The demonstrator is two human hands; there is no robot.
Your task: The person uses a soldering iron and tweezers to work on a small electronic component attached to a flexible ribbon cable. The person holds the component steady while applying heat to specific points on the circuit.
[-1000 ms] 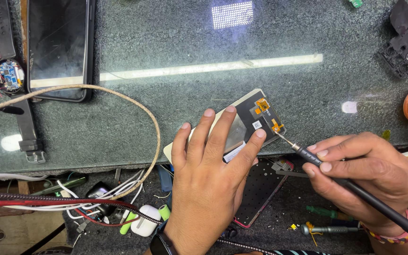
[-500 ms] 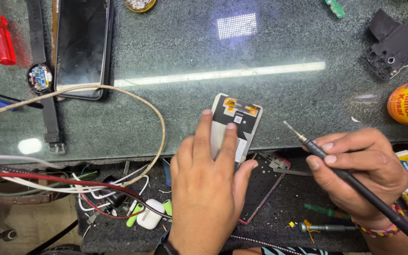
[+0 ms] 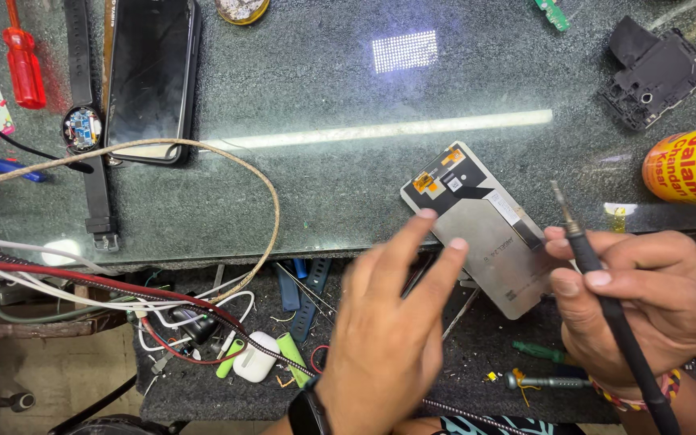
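A phone display panel (image 3: 485,234) lies back-up on the dark glass counter (image 3: 348,121), its near corner hanging over the front edge. It is silver with a black flex strip and orange contacts at the far end. My left hand (image 3: 392,330) hovers over its near left side, fingers apart, index and middle fingertips touching the panel's edge. My right hand (image 3: 642,302) grips a thin black soldering iron (image 3: 598,282) like a pen. Its metal tip points up, clear of the panel's right side.
A black phone (image 3: 151,76), a red screwdriver (image 3: 22,60) and a strapped watch body (image 3: 84,129) lie at the far left. A braided cable (image 3: 227,153) loops across the counter. An orange bottle (image 3: 690,165) and a black plastic frame (image 3: 654,72) sit at the right. Wires and a white earbud case (image 3: 255,362) fill the lower shelf.
The panel has been turned and shifted right. My left hand lifted from pressing flat on it to fingertips only. The iron's tip left the orange contacts and now points upward.
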